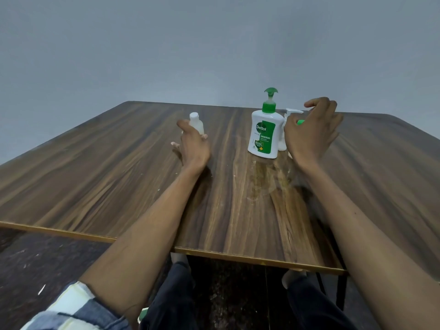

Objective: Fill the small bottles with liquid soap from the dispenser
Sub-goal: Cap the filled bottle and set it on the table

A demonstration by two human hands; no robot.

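Note:
A white Dettol soap dispenser (263, 136) with a green pump stands upright on the wooden table (119, 167), right of centre. Just behind it on the right stands a small white bottle with a white pump head (293, 111), mostly hidden. My right hand (312, 134) hovers beside that bottle with curled fingers, and a small green piece (300, 122) shows in its grip. Further left stands a small white capless bottle (196, 122). My left hand (193, 145) is spread around its lower part, thumb to its left, one fingertip at its base.
A wet, shiny smear (266, 179) lies on the table in front of the dispenser. The table's near edge (238, 254) runs across the lower view, with my legs under it. A plain grey wall stands behind the table.

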